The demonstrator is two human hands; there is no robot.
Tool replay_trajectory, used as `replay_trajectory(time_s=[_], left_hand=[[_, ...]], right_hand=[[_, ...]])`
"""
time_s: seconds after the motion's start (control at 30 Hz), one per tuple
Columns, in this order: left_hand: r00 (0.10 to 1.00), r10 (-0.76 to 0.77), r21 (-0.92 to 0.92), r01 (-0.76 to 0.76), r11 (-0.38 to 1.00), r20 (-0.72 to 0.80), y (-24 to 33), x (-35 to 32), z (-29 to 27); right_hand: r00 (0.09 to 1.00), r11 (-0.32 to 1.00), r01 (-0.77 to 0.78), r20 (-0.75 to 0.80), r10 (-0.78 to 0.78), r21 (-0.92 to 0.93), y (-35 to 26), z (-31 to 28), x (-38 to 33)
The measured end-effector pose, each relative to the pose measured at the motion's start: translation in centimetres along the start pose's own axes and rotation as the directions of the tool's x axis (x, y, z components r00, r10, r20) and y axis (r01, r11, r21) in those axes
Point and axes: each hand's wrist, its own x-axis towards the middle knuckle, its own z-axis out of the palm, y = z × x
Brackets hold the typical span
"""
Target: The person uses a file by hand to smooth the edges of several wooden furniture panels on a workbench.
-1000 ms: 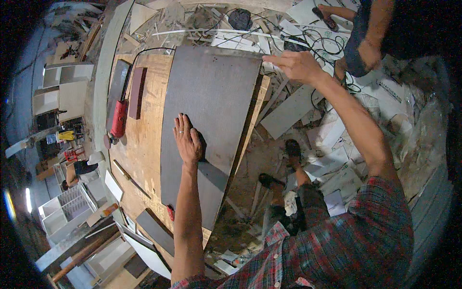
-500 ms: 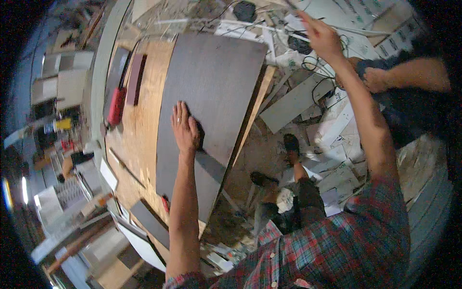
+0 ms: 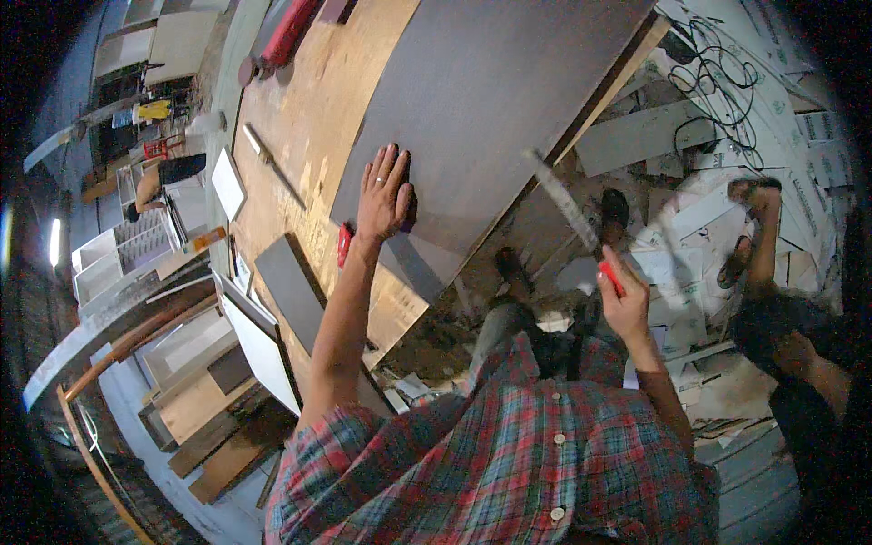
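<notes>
A dark grey-brown board (image 3: pixel 472 118) lies on a pale wooden worktable (image 3: pixel 309 100). My left hand (image 3: pixel 383 195) rests flat on the board near its close end, fingers stretched out, a ring on one of them. My right hand (image 3: pixel 627 304) is off the board's right side, its fingers wrapped round the red handle of a long, flat grey tool that looks like a file (image 3: pixel 568 204). Motion blurs the tool, and its tip points up and left toward the board's edge. A small red-handled thing (image 3: pixel 344 243) lies beside my left wrist.
A brush-like tool (image 3: pixel 268 159) and a red cylindrical tool (image 3: pixel 291 32) lie on the table. A narrow dark board (image 3: pixel 291 282) rests at its near left. Offcuts and a black cable (image 3: pixel 727 82) litter the floor. At right, another person (image 3: pixel 790 354) is close by.
My right hand has come down from the far upper right toward my body, bringing the tool into clear view. My left hand stays flat on the board. The whole view has shifted.
</notes>
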Motion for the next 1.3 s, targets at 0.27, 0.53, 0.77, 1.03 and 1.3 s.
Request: replay_trajectory(time_s=[0.27, 0.53, 0.77, 1.03, 1.3], left_hand=[[0.976, 0.044, 0.189, -0.003, 0.982, -0.213, -7.6, -3.4, -1.2], [0.965, -0.072, -0.033, 0.066, 0.997, -0.250, -9.8, -3.7, 0.3], [0.978, -0.209, -0.052, 0.209, 0.977, -0.007, -6.6, -3.9, -3.7], [0.981, -0.151, -0.097, 0.140, 0.985, -0.117, -7.5, -4.2, -2.9], [0.982, -0.149, -0.096, 0.138, 0.986, -0.113, -7.7, -4.2, -2.5]], right_hand=[[0.986, 0.918, 0.153, 0.121, -0.116, -0.366, -4.3, 13.4, -12.9], [0.996, 0.887, 0.070, -0.013, -0.085, -0.457, -4.7, 20.0, -18.5], [0.990, 0.874, 0.135, 0.028, -0.138, -0.467, -6.3, 24.5, -12.4], [0.968, 0.874, 0.216, -0.023, -0.251, -0.436, -4.0, 24.7, -15.1], [0.957, 0.923, 0.157, -0.178, -0.230, -0.351, -4.3, 24.3, -15.1]])
